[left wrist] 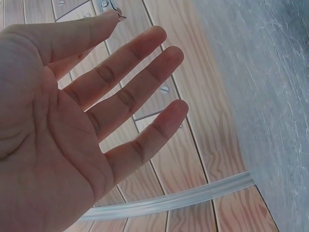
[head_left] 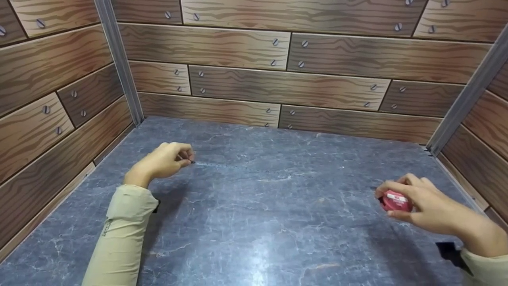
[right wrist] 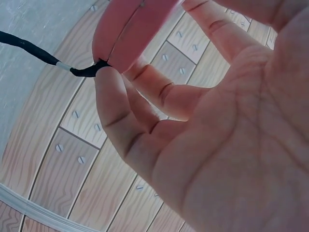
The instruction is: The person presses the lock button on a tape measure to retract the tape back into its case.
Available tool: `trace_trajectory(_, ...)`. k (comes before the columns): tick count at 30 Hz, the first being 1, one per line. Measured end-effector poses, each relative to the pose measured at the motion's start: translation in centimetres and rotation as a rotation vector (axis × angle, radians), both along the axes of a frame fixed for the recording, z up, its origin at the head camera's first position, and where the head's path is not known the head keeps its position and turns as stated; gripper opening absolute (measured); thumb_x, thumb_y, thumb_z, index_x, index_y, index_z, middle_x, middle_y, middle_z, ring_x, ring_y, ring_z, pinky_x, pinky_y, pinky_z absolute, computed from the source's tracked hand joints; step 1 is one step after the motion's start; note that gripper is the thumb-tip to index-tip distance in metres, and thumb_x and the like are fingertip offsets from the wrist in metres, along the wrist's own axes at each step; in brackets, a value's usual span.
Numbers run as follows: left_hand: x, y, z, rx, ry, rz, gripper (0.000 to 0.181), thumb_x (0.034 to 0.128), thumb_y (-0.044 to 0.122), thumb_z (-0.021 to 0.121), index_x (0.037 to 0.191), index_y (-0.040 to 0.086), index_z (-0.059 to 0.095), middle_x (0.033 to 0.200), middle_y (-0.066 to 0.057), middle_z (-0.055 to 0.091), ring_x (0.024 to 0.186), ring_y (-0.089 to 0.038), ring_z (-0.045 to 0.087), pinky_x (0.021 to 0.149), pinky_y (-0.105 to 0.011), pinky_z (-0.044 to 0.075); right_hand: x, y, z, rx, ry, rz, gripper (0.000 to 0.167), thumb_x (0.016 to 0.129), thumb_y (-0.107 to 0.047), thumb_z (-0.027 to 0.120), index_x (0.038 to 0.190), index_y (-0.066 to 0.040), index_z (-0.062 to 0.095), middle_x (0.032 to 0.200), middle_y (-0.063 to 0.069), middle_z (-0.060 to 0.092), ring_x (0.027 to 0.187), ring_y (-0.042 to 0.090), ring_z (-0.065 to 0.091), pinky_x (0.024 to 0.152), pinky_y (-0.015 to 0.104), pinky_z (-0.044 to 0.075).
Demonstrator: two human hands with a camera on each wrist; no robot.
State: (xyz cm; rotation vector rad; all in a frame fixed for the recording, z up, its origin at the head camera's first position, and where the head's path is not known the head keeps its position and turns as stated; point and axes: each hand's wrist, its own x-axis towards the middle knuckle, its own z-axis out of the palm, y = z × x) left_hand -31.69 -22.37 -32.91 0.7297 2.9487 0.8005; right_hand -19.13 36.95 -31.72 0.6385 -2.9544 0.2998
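Observation:
My left hand is over the left part of the table, pinching the dark end hook of a tape measure between thumb and forefinger. Its other fingers are spread in the left wrist view, where a bit of the metal hook shows at the thumb tip. From there a thin, pale tape with dark marks runs rightward and fades from sight against the table. On the right, my right hand grips the round red tape measure case, which has a white label. A black cord hangs from the case.
Below both hands lies a blue-grey marbled tabletop. Wood-print walls enclose it at the back and both sides, with grey metal posts at the corners. A black strap piece sits by the right wrist.

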Motion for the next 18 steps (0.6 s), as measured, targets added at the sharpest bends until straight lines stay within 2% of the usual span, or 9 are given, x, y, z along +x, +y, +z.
trace_trajectory(6, 0.13, -0.14, 0.14, 0.010, -0.005, 0.001, 0.007, 0.1049, 0.006, 0.065, 0.101, 0.010, 0.069, 0.113, -0.020, 0.078, 0.108, -0.036, 0.074, 0.089, -0.051, 0.060, 0.20, -0.18, 0.16, 0.027, 0.060, -0.005, 0.032, 0.087, -0.028, 0.087, 0.113, -0.036, 0.070, 0.115, 0.011, 0.063, 0.097, 0.027, 0.052, 0.073, 0.035, 0.041)
trace_trajectory(11, 0.07, -0.13, 0.18, 0.007, 0.004, -0.003, 0.006, 0.1045, 0.005, 0.065, 0.101, 0.008, 0.070, 0.110, -0.018, 0.078, 0.106, -0.035, 0.074, 0.088, -0.050, 0.059, 0.30, -0.12, 0.25, 0.045, 0.064, -0.023, 0.032, 0.088, -0.028, 0.086, 0.114, -0.037, 0.070, 0.118, 0.014, 0.063, 0.096, 0.028, 0.051, 0.072, 0.036, 0.040)
trace_trajectory(15, 0.00, -0.32, 0.14, 0.004, 0.003, -0.005, 0.006, 0.1045, 0.005, 0.065, 0.102, 0.008, 0.069, 0.111, -0.020, 0.078, 0.107, -0.036, 0.074, 0.089, -0.051, 0.059, 0.01, -0.21, 0.21, 0.035, 0.067, -0.019, 0.040, 0.087, -0.028, 0.087, 0.121, -0.035, 0.068, 0.119, 0.014, 0.063, 0.098, 0.029, 0.053, 0.073, 0.036, 0.042)
trace_trajectory(18, -0.05, -0.35, 0.12, -0.003, 0.002, -0.002, 0.006, 0.1047, 0.006, 0.065, 0.102, 0.008, 0.069, 0.113, -0.021, 0.078, 0.107, -0.036, 0.074, 0.089, -0.051, 0.059, -0.08, -0.20, 0.17, 0.012, 0.070, -0.025, 0.053, 0.085, -0.028, 0.090, 0.130, -0.033, 0.063, 0.118, 0.012, 0.063, 0.099, 0.028, 0.053, 0.074, 0.037, 0.043)
